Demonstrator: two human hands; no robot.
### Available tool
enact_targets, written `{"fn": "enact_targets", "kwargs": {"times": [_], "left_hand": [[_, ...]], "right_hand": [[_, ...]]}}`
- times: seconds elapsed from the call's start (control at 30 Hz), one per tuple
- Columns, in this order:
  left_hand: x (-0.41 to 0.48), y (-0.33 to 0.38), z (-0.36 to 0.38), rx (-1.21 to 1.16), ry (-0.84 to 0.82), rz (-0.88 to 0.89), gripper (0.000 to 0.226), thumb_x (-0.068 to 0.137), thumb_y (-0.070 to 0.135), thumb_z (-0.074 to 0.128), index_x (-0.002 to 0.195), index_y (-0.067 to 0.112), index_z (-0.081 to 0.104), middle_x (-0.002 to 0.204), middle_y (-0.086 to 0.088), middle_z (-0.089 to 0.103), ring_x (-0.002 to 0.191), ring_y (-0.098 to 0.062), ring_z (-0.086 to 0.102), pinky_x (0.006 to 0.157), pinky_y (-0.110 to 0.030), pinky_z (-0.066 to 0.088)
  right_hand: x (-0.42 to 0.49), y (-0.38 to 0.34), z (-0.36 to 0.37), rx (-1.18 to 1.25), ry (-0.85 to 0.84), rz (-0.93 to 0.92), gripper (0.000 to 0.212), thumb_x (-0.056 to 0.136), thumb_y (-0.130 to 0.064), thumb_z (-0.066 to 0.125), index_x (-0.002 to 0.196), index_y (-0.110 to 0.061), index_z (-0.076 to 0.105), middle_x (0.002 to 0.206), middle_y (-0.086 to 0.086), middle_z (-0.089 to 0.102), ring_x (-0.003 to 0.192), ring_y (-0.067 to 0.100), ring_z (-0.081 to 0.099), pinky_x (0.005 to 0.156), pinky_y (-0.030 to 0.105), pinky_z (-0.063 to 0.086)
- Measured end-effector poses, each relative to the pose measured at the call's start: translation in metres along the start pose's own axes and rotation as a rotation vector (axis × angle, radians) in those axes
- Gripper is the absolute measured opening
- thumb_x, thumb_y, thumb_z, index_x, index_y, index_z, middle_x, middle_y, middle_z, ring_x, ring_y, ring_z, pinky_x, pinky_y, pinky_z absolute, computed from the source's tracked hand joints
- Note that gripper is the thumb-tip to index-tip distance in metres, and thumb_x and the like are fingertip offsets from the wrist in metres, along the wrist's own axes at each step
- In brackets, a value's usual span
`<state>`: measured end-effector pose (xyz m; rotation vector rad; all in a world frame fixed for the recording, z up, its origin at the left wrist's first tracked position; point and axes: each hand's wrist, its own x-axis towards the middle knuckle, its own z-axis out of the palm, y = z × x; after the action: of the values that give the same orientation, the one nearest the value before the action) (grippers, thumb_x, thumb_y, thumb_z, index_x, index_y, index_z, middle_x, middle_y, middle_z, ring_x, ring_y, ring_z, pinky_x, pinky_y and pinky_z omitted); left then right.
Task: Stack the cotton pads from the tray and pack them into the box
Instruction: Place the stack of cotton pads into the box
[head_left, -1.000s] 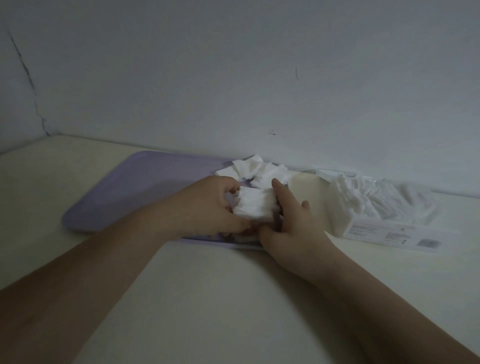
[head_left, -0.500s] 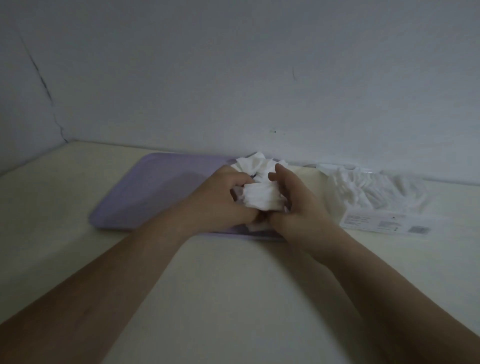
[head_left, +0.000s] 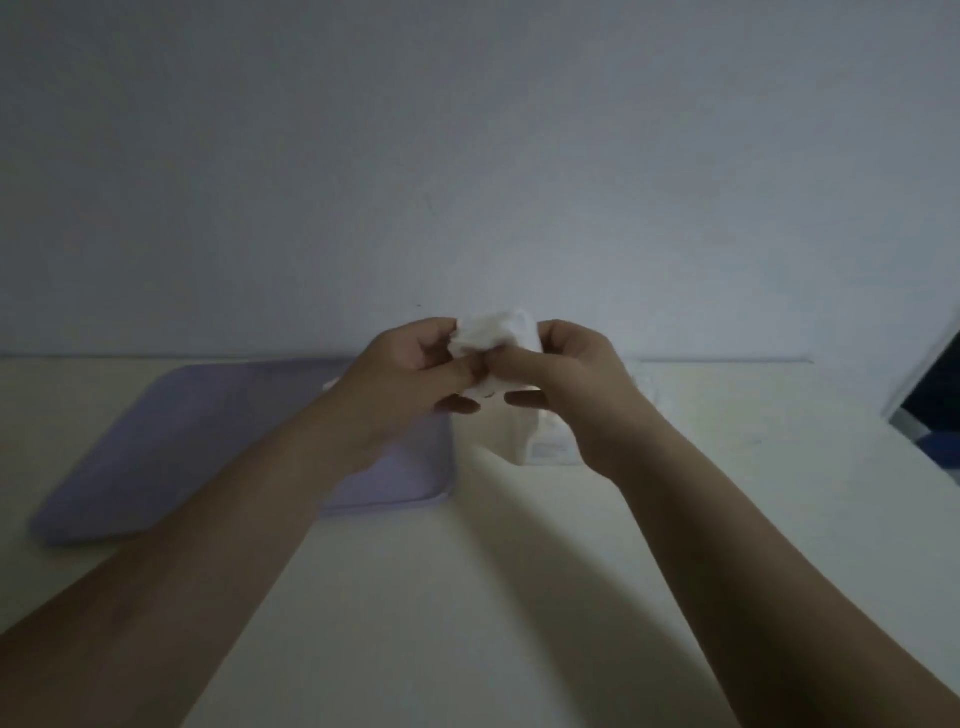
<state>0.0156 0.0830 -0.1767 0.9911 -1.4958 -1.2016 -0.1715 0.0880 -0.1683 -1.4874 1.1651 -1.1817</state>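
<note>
A white stack of cotton pads (head_left: 491, 332) is held up in the air between both hands, above the right end of the lilac tray (head_left: 208, 431). My left hand (head_left: 410, 371) grips its left side and my right hand (head_left: 574, 374) grips its right side. Below my right hand the white box (head_left: 530, 439) shows partly; its inside is hidden by the hand. Any pads left on the tray are hidden behind my left hand, except a small white corner (head_left: 330, 384).
The cream table (head_left: 467, 597) runs back to a pale wall (head_left: 467, 156). At the far right edge stands a dark panel with a light frame (head_left: 930, 395).
Both hands lifted the stack of pads off the tray and raised it. The view tilted, so the tray and box now sit lower under the hands.
</note>
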Motion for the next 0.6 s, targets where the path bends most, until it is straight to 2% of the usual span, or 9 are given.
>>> {"fn": "enact_targets", "kwargs": {"times": [0.07, 0.13, 0.2, 0.23, 0.27, 0.33, 0.4, 0.5, 0.6], "left_hand": [[0.012, 0.001, 0.026, 0.018, 0.058, -0.026, 0.023, 0.098, 0.005, 0.065, 0.121, 0.007, 0.068, 0.101, -0.010, 0.078, 0.089, -0.022, 0.075, 0.077, -0.034, 0.062], [0.024, -0.002, 0.046, 0.176, 0.107, -0.014, 0.019, 0.096, 0.008, 0.066, 0.114, 0.014, 0.070, 0.096, -0.004, 0.079, 0.083, -0.014, 0.074, 0.072, -0.028, 0.061], [0.034, -0.009, 0.064, 0.361, 0.075, 0.074, 0.016, 0.093, 0.013, 0.070, 0.106, 0.021, 0.074, 0.092, 0.005, 0.077, 0.076, -0.001, 0.070, 0.070, -0.019, 0.058], [0.038, -0.011, 0.071, 0.454, 0.039, 0.121, 0.015, 0.093, 0.016, 0.070, 0.105, 0.024, 0.075, 0.092, 0.010, 0.075, 0.073, 0.004, 0.068, 0.070, -0.016, 0.057], [0.042, -0.012, 0.081, 0.548, -0.011, 0.160, 0.016, 0.092, 0.021, 0.070, 0.105, 0.027, 0.075, 0.097, 0.013, 0.074, 0.075, 0.004, 0.067, 0.073, -0.017, 0.056], [0.047, -0.012, 0.099, 0.757, -0.132, 0.261, 0.020, 0.090, 0.027, 0.064, 0.106, 0.031, 0.074, 0.109, 0.014, 0.072, 0.086, -0.001, 0.066, 0.084, -0.027, 0.055], [0.051, -0.016, 0.113, 0.976, -0.264, 0.416, 0.023, 0.087, 0.025, 0.056, 0.102, 0.029, 0.072, 0.101, 0.013, 0.068, 0.096, -0.015, 0.063, 0.091, -0.038, 0.052], [0.052, -0.023, 0.119, 1.081, -0.361, 0.420, 0.018, 0.089, 0.024, 0.046, 0.087, 0.030, 0.063, 0.084, 0.014, 0.053, 0.089, -0.018, 0.059, 0.081, -0.042, 0.051], [0.051, -0.029, 0.118, 1.076, -0.333, 0.404, 0.019, 0.091, 0.021, 0.047, 0.081, 0.022, 0.064, 0.084, 0.008, 0.064, 0.084, -0.019, 0.062, 0.075, -0.042, 0.053]], "right_hand": [[-0.002, -0.002, -0.037, -0.013, 0.143, 0.009, 0.034, 0.082, -0.025, 0.077, 0.108, -0.006, 0.069, 0.103, 0.010, 0.078, 0.095, 0.025, 0.077, 0.084, 0.046, 0.063], [-0.004, -0.002, -0.073, -0.123, 0.293, 0.004, 0.038, 0.079, -0.031, 0.076, 0.102, -0.002, 0.069, 0.096, 0.010, 0.077, 0.085, 0.025, 0.076, 0.073, 0.046, 0.062], [-0.007, 0.000, -0.104, -0.279, 0.338, 0.041, 0.056, 0.069, -0.038, 0.075, 0.092, 0.011, 0.062, 0.076, 0.011, 0.065, 0.065, 0.028, 0.062, 0.056, 0.043, 0.049], [-0.009, 0.002, -0.112, -0.325, 0.319, 0.085, 0.059, 0.066, -0.037, 0.076, 0.086, 0.015, 0.057, 0.070, 0.013, 0.054, 0.062, 0.025, 0.052, 0.054, 0.040, 0.039], [-0.012, 0.005, -0.120, -0.355, 0.310, 0.134, 0.055, 0.066, -0.034, 0.077, 0.080, 0.015, 0.057, 0.067, 0.012, 0.048, 0.060, 0.023, 0.046, 0.052, 0.036, 0.033], [-0.016, 0.014, -0.130, -0.397, 0.299, 0.207, 0.052, 0.072, -0.028, 0.080, 0.081, 0.019, 0.060, 0.060, 0.012, 0.047, 0.048, 0.018, 0.042, 0.043, 0.024, 0.028], [-0.018, 0.021, -0.134, -0.424, 0.295, 0.236, 0.048, 0.075, -0.029, 0.082, 0.079, 0.016, 0.066, 0.049, 0.007, 0.048, 0.033, 0.011, 0.037, 0.034, 0.016, 0.024], [-0.015, 0.031, -0.132, -0.474, 0.277, 0.237, 0.051, 0.078, -0.044, 0.080, 0.072, 0.005, 0.070, 0.038, -0.002, 0.048, 0.032, 0.011, 0.043, 0.035, 0.014, 0.027], [-0.009, 0.033, -0.130, -0.574, 0.246, 0.239, 0.046, 0.075, -0.047, 0.078, 0.066, -0.003, 0.068, 0.040, 0.000, 0.055, 0.040, 0.017, 0.056, 0.046, 0.023, 0.037]]}}
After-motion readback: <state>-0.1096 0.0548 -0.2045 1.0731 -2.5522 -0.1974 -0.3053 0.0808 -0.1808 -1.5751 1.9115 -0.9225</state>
